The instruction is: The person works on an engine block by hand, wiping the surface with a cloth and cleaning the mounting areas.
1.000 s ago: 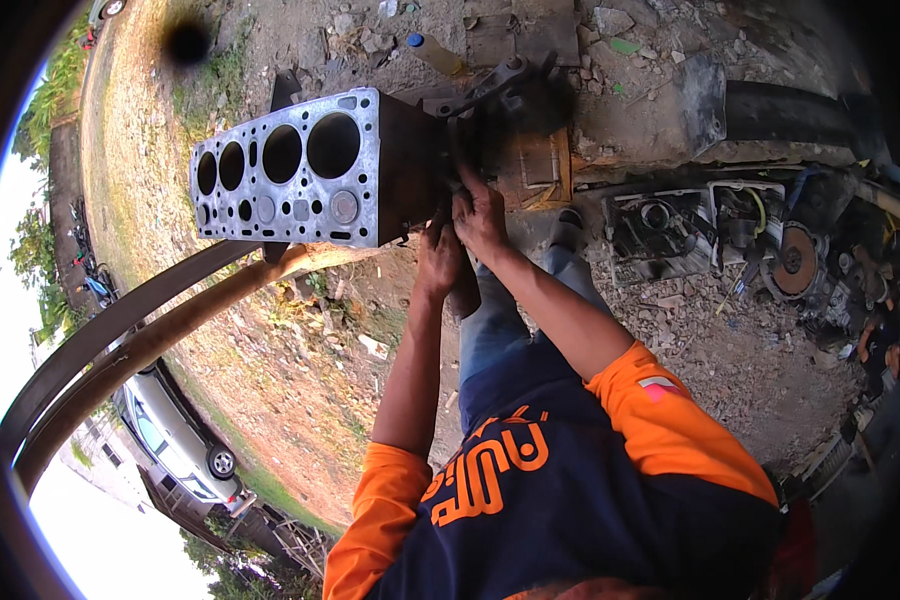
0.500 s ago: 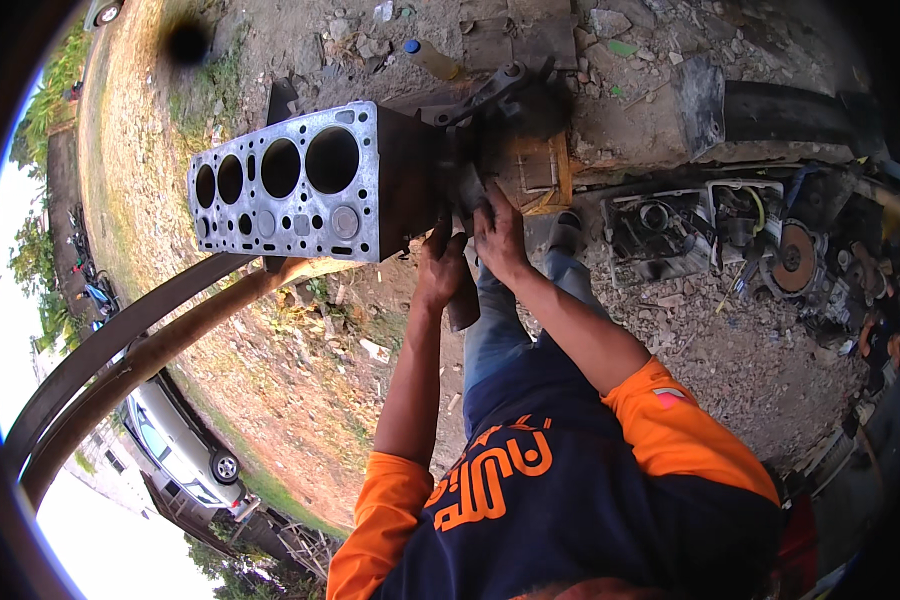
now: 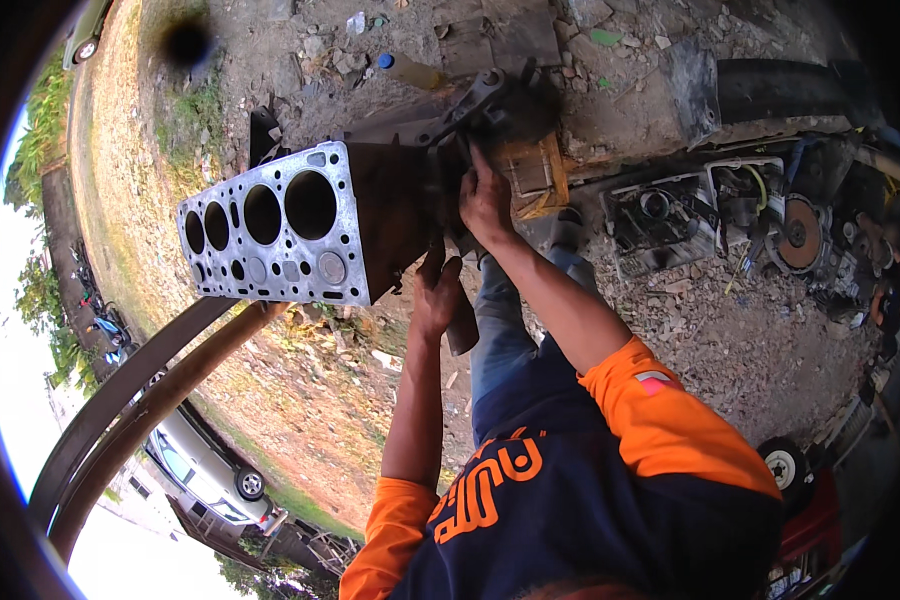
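A metal engine block point(image 3: 295, 270) with a row of round bores on its pale face stands raised on my left. Its dark, greasy end is turned toward my hands. My left hand point(image 3: 436, 292) is just below that end, closed on a dark cylindrical piece point(image 3: 462, 330) that sticks out beside the palm. My right hand point(image 3: 487, 205) reaches to the dark parts at the block's end. Its index finger is stretched out toward a dark metal arm point(image 3: 470, 105), and its other fingers are partly bent. Shadow hides what the fingertips touch.
A long beam point(image 3: 135, 390) and a rusty pipe point(image 3: 170, 390) run from the block to the lower left. A capped bottle point(image 3: 410, 70) lies beyond it. Greasy engine parts point(image 3: 660, 210) and a round disc point(image 3: 798, 235) lie to the right. A wooden frame point(image 3: 545, 175) is near my feet.
My right hand has moved up along the block's end, away from my left hand, with its index finger now extended. My left hand stays by the cylindrical piece. The whole view has shifted slightly.
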### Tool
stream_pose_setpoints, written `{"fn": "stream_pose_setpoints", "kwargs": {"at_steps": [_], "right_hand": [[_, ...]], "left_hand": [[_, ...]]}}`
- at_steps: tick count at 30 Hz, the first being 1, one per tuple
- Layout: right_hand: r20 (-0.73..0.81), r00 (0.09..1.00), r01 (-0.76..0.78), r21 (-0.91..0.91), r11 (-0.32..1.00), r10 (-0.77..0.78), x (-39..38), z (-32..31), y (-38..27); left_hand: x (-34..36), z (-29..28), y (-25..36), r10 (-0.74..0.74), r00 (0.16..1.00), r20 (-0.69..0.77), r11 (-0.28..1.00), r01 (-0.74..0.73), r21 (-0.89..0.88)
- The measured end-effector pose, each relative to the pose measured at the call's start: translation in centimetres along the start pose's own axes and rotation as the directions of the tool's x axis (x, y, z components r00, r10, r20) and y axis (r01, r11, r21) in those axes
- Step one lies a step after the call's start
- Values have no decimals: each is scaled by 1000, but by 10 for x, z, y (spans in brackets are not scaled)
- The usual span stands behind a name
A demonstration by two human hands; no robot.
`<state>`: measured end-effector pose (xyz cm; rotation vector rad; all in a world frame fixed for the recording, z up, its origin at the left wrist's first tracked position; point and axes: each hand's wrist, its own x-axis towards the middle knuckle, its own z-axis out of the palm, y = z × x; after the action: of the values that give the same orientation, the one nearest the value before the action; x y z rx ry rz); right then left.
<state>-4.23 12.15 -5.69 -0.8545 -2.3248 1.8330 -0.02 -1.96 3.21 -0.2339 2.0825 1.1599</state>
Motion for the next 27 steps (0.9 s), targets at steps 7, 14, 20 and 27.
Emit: {"fn": "stream_pose_setpoints", "kwargs": {"at_steps": [7, 14, 20, 27], "right_hand": [[75, 995, 70, -40, 997, -66, 33, 15, 34], [91, 995, -61, 172, 983, 46, 87, 32, 74], [28, 997, 73, 106, 992, -76, 68, 34, 74], [-88, 991, 111, 112, 988, -101, 94, 50, 92]], "left_hand": [[-1, 3, 1, 103, 993, -51, 993, -100, 58], [6, 7, 3, 102, 994, -36, 994, -100, 50], [1, 6, 5, 131, 991, -38, 990, -128, 67], [9, 0, -7, 150, 989, 21, 937, -149, 315]]}}
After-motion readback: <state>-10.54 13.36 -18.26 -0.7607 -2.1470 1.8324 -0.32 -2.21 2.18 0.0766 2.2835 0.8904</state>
